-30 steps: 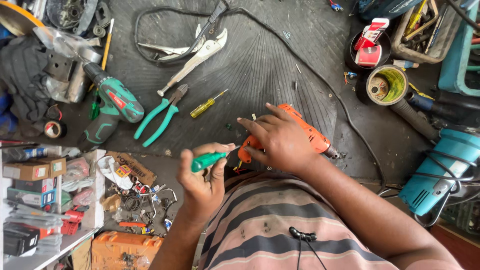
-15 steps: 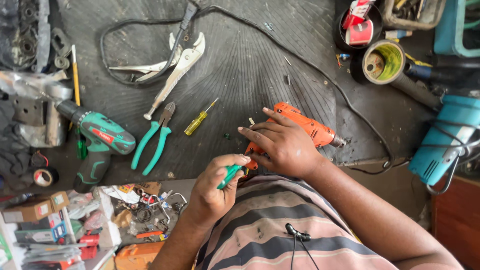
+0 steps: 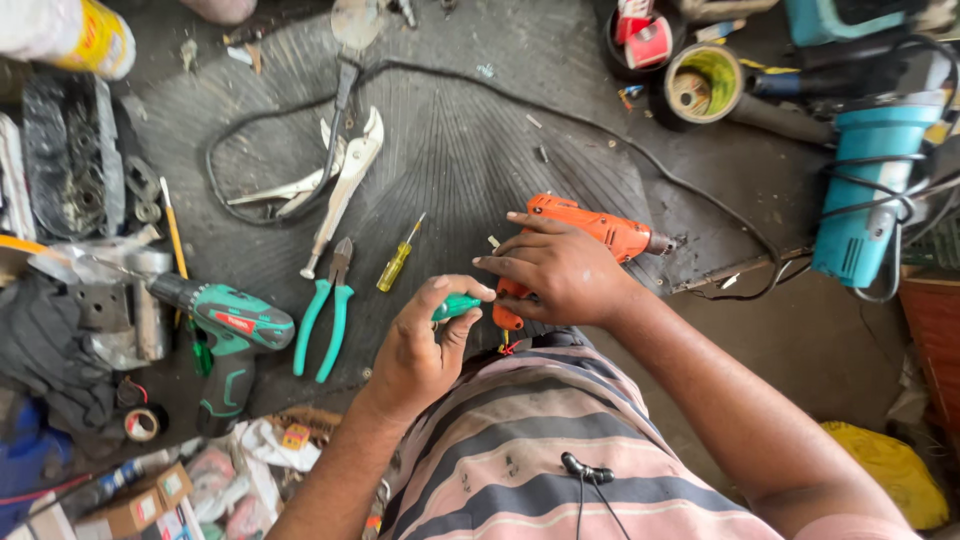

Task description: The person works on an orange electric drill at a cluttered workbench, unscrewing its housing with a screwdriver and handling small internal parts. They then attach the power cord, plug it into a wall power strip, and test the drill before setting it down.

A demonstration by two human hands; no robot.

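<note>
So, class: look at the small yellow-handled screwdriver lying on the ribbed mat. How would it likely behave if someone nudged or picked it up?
The yellow-handled screwdriver looks short and slim, so it is probably light and easy to lift. Its handle seems rounded, so a sideways nudge might roll it, though the ribbed mat could check that. The thin metal shaft looks stiff, unlikely to bend.

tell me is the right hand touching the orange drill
Touching. The head view shows the right hand laid over the orange drill, its fingers wrapped on the body with no gap. The left hand holds a green-handled screwdriver beside it.
</note>
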